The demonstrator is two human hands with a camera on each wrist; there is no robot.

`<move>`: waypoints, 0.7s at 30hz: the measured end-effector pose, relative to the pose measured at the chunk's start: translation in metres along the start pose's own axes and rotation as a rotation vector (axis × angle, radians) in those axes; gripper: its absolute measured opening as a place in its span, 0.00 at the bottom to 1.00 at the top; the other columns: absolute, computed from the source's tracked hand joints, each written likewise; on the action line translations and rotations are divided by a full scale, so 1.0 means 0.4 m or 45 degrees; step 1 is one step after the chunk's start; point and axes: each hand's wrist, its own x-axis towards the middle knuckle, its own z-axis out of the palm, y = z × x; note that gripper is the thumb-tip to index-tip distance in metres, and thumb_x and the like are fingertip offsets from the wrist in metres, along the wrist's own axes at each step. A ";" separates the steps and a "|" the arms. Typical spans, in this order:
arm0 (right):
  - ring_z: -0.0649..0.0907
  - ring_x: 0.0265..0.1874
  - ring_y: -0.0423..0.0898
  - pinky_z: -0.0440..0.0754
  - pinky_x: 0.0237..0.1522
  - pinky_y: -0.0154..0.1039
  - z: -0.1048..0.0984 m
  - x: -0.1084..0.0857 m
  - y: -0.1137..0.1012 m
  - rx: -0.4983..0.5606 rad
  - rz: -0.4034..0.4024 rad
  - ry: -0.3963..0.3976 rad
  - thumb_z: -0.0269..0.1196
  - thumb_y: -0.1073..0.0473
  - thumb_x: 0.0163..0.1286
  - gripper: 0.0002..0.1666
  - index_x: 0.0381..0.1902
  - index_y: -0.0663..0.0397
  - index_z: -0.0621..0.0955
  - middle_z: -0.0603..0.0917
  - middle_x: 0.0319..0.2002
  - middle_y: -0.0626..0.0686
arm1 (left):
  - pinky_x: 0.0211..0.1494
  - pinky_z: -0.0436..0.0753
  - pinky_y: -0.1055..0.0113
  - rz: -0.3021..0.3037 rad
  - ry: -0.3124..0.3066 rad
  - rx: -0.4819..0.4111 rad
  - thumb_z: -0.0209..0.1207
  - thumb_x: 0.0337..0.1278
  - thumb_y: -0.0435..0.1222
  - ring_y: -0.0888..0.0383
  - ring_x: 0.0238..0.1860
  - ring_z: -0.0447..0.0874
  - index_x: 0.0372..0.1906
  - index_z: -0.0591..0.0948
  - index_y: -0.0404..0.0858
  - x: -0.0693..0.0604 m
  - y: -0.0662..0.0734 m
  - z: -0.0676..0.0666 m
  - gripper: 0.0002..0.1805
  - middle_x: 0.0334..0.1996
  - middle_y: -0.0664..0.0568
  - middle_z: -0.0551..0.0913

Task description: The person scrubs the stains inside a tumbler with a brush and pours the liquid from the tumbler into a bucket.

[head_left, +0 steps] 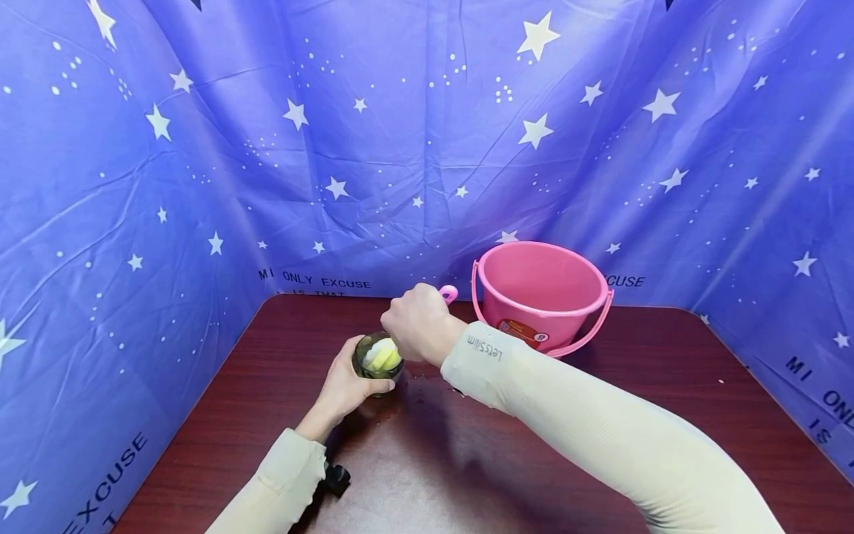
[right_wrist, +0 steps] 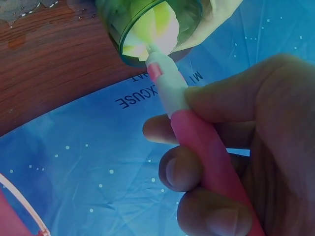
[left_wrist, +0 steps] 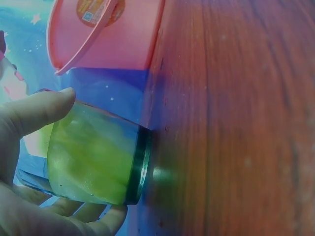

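Tumbler (left_wrist: 93, 155), see-thru green, slightly tilted, approx 7 o'clock from head-view centre; L hand (head_left: 347, 389) grips it round the side. Yellow-and-white chunks (head_left: 383, 356) inside. R hand (head_left: 420, 319), 1 o'clock from tumbler, grips pink-and-white utensil (right_wrist: 202, 147), tip at tumbler's mouth; can't tell if it touches chunks. Pink bucket (head_left: 567, 322) stands on reddish-brown desk (head_left: 233, 415), 2 o'clock from tumbler. Starry blue backdrop (head_left: 400, 148) from 9 thru 12 to 3 o'clock.

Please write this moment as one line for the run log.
left hand: holds green glass | right hand: grips pink-handled sponge brush | sponge head: in glass | pink bucket: on table
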 end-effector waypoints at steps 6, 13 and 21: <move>0.78 0.21 0.45 0.76 0.20 0.44 -0.003 -0.003 0.000 0.019 -0.019 -0.033 0.61 0.53 0.54 0.04 0.28 0.41 0.83 0.83 0.27 0.46 | 0.54 0.72 0.56 -0.011 0.001 -0.011 0.78 0.21 0.30 0.51 0.49 0.75 0.59 0.70 0.40 0.000 -0.002 0.000 0.47 0.50 0.48 0.78; 0.77 0.20 0.45 0.77 0.21 0.44 -0.009 -0.008 -0.004 0.029 -0.046 -0.027 0.62 0.52 0.54 0.04 0.28 0.41 0.82 0.83 0.26 0.46 | 0.55 0.72 0.56 -0.031 -0.006 -0.016 0.78 0.23 0.30 0.51 0.50 0.75 0.60 0.70 0.41 0.004 -0.002 -0.003 0.47 0.51 0.48 0.78; 0.75 0.19 0.44 0.76 0.19 0.43 -0.014 -0.010 -0.011 0.004 -0.090 0.017 0.61 0.52 0.55 0.04 0.28 0.41 0.82 0.82 0.24 0.45 | 0.53 0.73 0.56 -0.056 -0.008 -0.021 0.78 0.23 0.32 0.51 0.49 0.75 0.60 0.70 0.43 0.005 -0.008 -0.006 0.47 0.50 0.49 0.77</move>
